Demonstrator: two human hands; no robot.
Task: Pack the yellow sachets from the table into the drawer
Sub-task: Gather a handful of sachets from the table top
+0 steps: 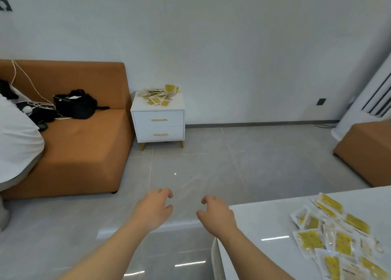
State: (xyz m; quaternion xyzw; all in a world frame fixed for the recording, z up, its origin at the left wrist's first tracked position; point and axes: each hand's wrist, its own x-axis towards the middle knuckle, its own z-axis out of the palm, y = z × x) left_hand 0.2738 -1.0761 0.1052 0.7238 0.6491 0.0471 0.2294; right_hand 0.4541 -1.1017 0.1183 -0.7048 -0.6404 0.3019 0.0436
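Several yellow sachets lie in a loose heap on the white table at the lower right. Another pile of yellow sachets sits on top of a small white cabinet against the far wall; its two drawers with gold handles are both closed. My left hand and my right hand are stretched out in front of me over the floor, fingers curled loosely apart and holding nothing. The right hand hovers just left of the table's corner.
An orange sofa stands at the left with a black bag, cables and a white bundle on it. A second orange seat and a white standing unit are at the right. Grey tiled floor lies between.
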